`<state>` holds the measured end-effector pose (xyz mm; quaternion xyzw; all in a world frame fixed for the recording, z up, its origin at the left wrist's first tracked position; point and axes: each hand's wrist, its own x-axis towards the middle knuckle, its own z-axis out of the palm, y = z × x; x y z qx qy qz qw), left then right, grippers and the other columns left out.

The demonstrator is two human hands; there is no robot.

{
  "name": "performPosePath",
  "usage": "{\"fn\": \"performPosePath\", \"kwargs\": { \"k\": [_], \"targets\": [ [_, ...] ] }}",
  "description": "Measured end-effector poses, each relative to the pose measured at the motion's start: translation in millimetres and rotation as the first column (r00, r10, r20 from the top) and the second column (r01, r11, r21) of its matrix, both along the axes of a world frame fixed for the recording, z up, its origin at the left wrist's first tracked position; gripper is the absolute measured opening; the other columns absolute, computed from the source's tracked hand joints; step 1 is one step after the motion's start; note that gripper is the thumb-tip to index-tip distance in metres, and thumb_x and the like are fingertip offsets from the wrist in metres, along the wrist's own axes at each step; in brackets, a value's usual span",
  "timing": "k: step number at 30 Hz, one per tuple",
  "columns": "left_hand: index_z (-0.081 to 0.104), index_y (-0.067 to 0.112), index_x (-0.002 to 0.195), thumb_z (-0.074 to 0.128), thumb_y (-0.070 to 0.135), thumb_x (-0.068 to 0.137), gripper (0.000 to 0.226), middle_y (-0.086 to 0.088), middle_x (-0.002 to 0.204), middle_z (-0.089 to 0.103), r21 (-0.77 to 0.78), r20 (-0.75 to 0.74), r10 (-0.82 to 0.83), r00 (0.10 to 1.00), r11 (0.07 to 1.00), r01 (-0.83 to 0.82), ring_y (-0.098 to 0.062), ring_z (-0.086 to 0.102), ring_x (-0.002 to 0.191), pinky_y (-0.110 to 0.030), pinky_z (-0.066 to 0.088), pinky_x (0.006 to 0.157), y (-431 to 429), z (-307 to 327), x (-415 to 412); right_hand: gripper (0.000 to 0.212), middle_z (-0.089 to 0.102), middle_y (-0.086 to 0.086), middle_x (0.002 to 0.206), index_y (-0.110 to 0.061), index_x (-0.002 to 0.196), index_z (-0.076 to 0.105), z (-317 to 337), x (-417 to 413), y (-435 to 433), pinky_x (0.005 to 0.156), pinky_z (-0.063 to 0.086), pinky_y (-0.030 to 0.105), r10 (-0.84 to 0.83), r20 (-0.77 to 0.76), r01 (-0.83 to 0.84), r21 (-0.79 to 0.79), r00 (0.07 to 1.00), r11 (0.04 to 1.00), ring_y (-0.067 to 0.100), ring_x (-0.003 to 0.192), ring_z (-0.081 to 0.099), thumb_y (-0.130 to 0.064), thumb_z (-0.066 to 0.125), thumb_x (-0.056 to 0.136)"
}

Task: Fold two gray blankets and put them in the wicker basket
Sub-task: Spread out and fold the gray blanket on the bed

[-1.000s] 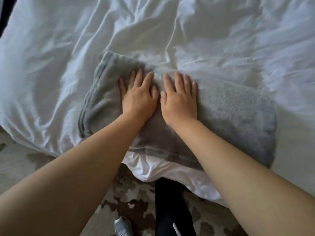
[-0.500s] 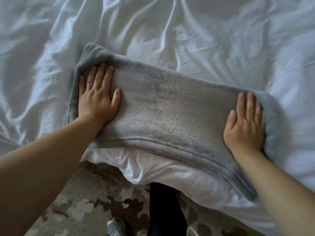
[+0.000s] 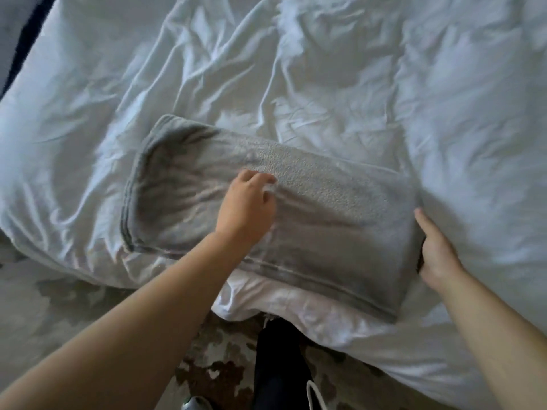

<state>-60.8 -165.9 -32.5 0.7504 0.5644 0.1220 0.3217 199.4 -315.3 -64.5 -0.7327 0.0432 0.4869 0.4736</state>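
Note:
One gray blanket (image 3: 334, 226), folded into a long strip, lies across the near edge of the white bed (image 3: 325, 84). My left hand (image 3: 245, 208) rests on the middle of the strip with its fingers bent and the fingertips on the cloth. My right hand (image 3: 435, 250) is at the strip's right end, with its fingers tucked around that edge. A second blanket and the wicker basket are out of view.
The crumpled white duvet covers the whole bed and hangs over its near edge. Below it lies a patterned brown and beige rug (image 3: 207, 365). My dark trouser leg (image 3: 275, 365) and a shoe (image 3: 195, 405) stand on the rug.
My left hand slid from the blanket's left end to its middle. My right hand moved off the top of the right end and now wraps around that edge.

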Motion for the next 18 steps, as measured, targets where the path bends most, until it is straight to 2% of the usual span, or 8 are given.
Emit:
{"fn": "performPosePath", "kwargs": {
  "k": [2, 4, 5, 7, 9, 12, 15, 18],
  "targets": [
    [0.069, 0.018, 0.110, 0.053, 0.011, 0.088, 0.028, -0.001, 0.109, 0.066, -0.149, 0.074, 0.009, 0.997, 0.989, 0.002, -0.009, 0.058, 0.077, -0.016, 0.043, 0.073, -9.7, 3.8, 25.9, 0.047, 0.069, 0.011, 0.115, -0.012, 0.124, 0.063, -2.7, -0.8, 1.7, 0.094, 0.050, 0.040, 0.047, -0.096, -0.047, -0.006, 0.994, 0.999, 0.024, 0.106, 0.066, -0.043, 0.058, 0.089],
    [0.069, 0.021, 0.111, 0.053, 0.015, 0.090, 0.027, 0.002, 0.105, 0.070, -0.313, 0.090, 0.067, 0.994, 0.949, -0.036, -0.003, 0.056, 0.070, -0.014, 0.043, 0.062, -13.6, 2.5, 42.6, 0.045, 0.070, 0.011, 0.114, -0.012, 0.123, 0.064, -2.1, 0.7, 2.6, 0.092, 0.052, 0.036, 0.055, -0.175, -0.059, -0.015, 0.983, 0.998, 0.023, 0.105, 0.066, -0.042, 0.058, 0.089],
    [0.068, 0.022, 0.114, 0.053, 0.016, 0.090, 0.029, 0.003, 0.108, 0.070, -0.380, 0.077, 0.095, 0.992, 0.923, -0.059, -0.005, 0.059, 0.078, -0.014, 0.043, 0.066, -14.8, 2.3, 47.7, 0.042, 0.072, 0.010, 0.108, -0.012, 0.117, 0.066, 0.4, 0.1, 3.6, 0.083, 0.056, 0.032, 0.061, -0.229, -0.067, -0.017, 0.971, 0.998, 0.020, 0.098, 0.069, -0.042, 0.057, 0.089],
    [0.065, 0.022, 0.121, 0.052, 0.017, 0.090, 0.034, 0.003, 0.117, 0.068, -0.470, 0.030, 0.125, 0.992, 0.877, -0.096, -0.012, 0.061, 0.101, -0.019, 0.044, 0.083, -16.2, 4.9, 54.3, 0.034, 0.076, 0.007, 0.092, -0.013, 0.103, 0.070, 5.2, -2.8, 5.7, 0.063, 0.059, 0.026, 0.068, -0.319, -0.084, -0.036, 0.945, 0.996, 0.017, 0.080, 0.073, -0.041, 0.058, 0.089],
    [0.064, 0.022, 0.124, 0.052, 0.018, 0.091, 0.035, 0.002, 0.121, 0.067, -0.519, 0.016, 0.126, 0.992, 0.849, -0.100, -0.016, 0.059, 0.112, -0.025, 0.045, 0.095, -19.9, 7.8, 62.8, 0.028, 0.077, 0.007, 0.085, -0.013, 0.100, 0.070, 9.9, -5.3, 7.4, 0.056, 0.058, 0.026, 0.074, -0.361, -0.091, -0.031, 0.930, 0.995, 0.017, 0.072, 0.074, -0.036, 0.059, 0.088],
    [0.064, 0.024, 0.124, 0.053, 0.021, 0.091, 0.035, -0.002, 0.117, 0.068, -0.633, 0.073, 0.154, 0.985, 0.771, -0.073, -0.021, 0.061, 0.107, -0.029, 0.048, 0.093, -31.0, 11.1, 79.0, 0.026, 0.076, 0.009, 0.084, -0.012, 0.101, 0.070, 18.0, -5.5, 11.3, 0.055, 0.057, 0.027, 0.087, -0.389, -0.114, -0.047, 0.917, 0.992, 0.019, 0.071, 0.074, -0.032, 0.059, 0.088],
    [0.059, 0.023, 0.130, 0.053, 0.023, 0.091, 0.039, 0.000, 0.121, 0.065, -0.718, 0.058, 0.180, 0.982, 0.691, -0.084, -0.019, 0.059, 0.109, -0.025, 0.046, 0.091, -40.0, 7.1, 88.3, 0.028, 0.076, 0.010, 0.087, -0.011, 0.103, 0.069, 25.3, -2.8, 13.3, 0.059, 0.058, 0.029, 0.093, -0.447, -0.141, -0.076, 0.890, 0.987, 0.020, 0.075, 0.074, -0.032, 0.059, 0.087],
    [0.059, 0.019, 0.128, 0.052, 0.023, 0.094, 0.036, -0.006, 0.125, 0.063, -0.789, 0.047, 0.298, 0.953, 0.596, -0.147, -0.024, 0.057, 0.114, -0.033, 0.046, 0.099, -39.0, 3.4, 91.8, 0.027, 0.076, 0.011, 0.088, -0.009, 0.105, 0.069, 31.5, -0.8, 17.7, 0.068, 0.056, 0.033, 0.089, -0.451, -0.145, -0.091, 0.888, 0.985, 0.022, 0.077, 0.074, -0.027, 0.059, 0.087]
  ]
}}
